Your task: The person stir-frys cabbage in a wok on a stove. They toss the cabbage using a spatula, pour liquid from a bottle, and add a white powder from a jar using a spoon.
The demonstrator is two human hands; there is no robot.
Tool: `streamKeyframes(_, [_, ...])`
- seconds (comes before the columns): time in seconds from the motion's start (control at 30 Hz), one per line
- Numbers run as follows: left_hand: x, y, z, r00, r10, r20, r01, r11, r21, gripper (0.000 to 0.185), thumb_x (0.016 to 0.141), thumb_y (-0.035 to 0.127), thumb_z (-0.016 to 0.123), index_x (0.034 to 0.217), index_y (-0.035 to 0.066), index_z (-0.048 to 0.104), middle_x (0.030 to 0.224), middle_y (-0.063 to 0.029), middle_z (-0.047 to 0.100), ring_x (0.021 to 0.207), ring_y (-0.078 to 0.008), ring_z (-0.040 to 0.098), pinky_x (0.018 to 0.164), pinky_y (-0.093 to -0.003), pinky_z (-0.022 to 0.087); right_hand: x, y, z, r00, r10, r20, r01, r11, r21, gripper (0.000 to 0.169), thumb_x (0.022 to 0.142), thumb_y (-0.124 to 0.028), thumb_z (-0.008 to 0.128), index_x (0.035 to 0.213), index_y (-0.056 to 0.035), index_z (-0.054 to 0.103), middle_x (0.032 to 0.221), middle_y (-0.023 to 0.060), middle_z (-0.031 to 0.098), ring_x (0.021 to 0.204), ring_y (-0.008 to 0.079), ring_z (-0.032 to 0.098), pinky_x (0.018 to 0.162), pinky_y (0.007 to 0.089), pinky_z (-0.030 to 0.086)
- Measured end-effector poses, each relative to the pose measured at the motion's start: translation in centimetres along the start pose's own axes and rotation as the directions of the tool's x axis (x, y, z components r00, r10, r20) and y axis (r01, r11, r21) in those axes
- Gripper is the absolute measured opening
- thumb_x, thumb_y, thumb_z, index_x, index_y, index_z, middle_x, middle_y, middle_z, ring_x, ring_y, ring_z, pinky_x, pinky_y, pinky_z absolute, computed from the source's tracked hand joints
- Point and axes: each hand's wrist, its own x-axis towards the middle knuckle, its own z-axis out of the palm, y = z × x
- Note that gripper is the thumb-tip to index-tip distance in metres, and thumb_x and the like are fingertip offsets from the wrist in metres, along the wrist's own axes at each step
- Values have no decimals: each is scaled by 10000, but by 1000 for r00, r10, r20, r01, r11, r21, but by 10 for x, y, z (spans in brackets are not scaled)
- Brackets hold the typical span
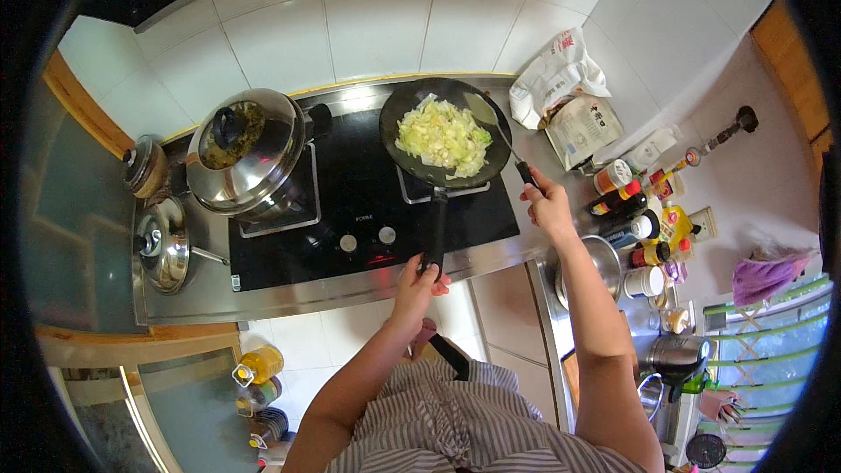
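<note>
My left hand [416, 289] grips the end of the long black handle of a dark wok [410, 167], which sits over the right burner of the black glass cooktop [328, 174]. Chopped pale green cabbage [443, 135] is heaped in the middle of the wok. In my right hand [548, 203] is the black handle of a metal spatula [483, 108]. Its blade rests inside the wok at the upper right, beside the cabbage and near the rim.
A large lidded steel pot [246, 151] stands on the left burner. Left of it are a steel pan lid [163, 246] and a lidded jar [144, 164]. Bags [558, 92] lean in the right corner. Seasoning bottles [614, 200] and a steel bowl [601, 263] line the right counter.
</note>
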Motion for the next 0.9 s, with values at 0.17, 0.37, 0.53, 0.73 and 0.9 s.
streamKeyframes(0.17, [-8, -1, -6, 999, 54, 5, -54, 998, -13, 426, 859, 103, 520, 1257, 26, 390, 944, -103, 582, 775, -173, 608, 668, -299, 506, 17, 5, 19, 898, 344, 273, -438, 656, 615, 401, 905, -139, 427, 1292, -66, 353, 651, 37, 476, 435, 84, 358, 345, 199, 295])
streamKeyframes(0.37, [-11, 7, -4, 1000, 27, -13, -27, 1000, -5, 448, 852, 88, 513, 1274, 41, 371, 972, -112, 577, 794, -181, 601, 687, -300, 491, 22, -1, 15, 857, 213, 469, -506, 520, 688, 264, 910, -102, 419, 1172, -80, 402, 682, 57, 477, 445, 64, 329, 353, 172, 259])
streamKeyframes(0.53, [-7, 1, -8, 999, 40, -31, -41, 998, -42, 423, 841, 72, 505, 1245, 38, 388, 970, -118, 583, 766, -174, 595, 677, -294, 488, -27, -39, -26, 931, 180, 318, -300, 874, 382, 448, 899, -132, 466, 1329, -55, 368, 653, 11, 474, 405, 44, 332, 349, 184, 251])
streamKeyframes(0.73, [-9, 6, 1, 999, 48, -11, -49, 998, -43, 406, 831, 63, 501, 1224, 41, 403, 912, -108, 604, 749, -155, 590, 678, -289, 487, 3, -6, -27, 988, 77, 135, -87, 994, 64, 454, 893, -145, 455, 1334, -75, 374, 632, 13, 480, 427, 88, 420, 369, 244, 357])
streamKeyframes(0.9, [-7, -1, -2, 998, 66, -21, -67, 995, -72, 412, 825, 60, 507, 1225, 42, 410, 922, -112, 606, 728, -151, 591, 675, -283, 489, -15, -22, -15, 798, 457, 392, -590, 725, 356, 229, 918, -158, 369, 1119, -69, 434, 671, 50, 473, 428, 74, 370, 334, 209, 301])
